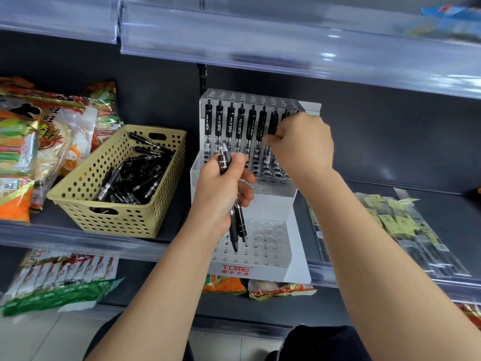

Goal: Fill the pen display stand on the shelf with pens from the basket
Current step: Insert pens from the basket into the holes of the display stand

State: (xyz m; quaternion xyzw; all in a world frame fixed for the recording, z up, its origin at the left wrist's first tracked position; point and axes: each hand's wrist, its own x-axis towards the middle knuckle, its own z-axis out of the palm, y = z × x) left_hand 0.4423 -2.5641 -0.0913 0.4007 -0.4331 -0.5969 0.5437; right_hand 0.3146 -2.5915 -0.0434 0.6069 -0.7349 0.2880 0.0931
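Note:
A white tiered pen display stand point(270, 201) sits on the dark shelf. Its back row holds several upright black pens point(230, 123). My right hand point(302, 142) pinches a black pen point(272, 126) standing at the right end of that row. My left hand point(221, 188) grips a small bunch of black pens point(238, 222) in front of the stand, tips pointing down over the lower tier. A tan perforated basket point(86, 175) left of the stand holds several loose black pens point(135, 178).
Snack bags point(33, 142) lie left of the basket. Flat packets with yellow labels point(398, 225) lie right of the stand. A clear-edged upper shelf point(286, 48) hangs overhead. More snack packs point(62, 280) fill the shelf below.

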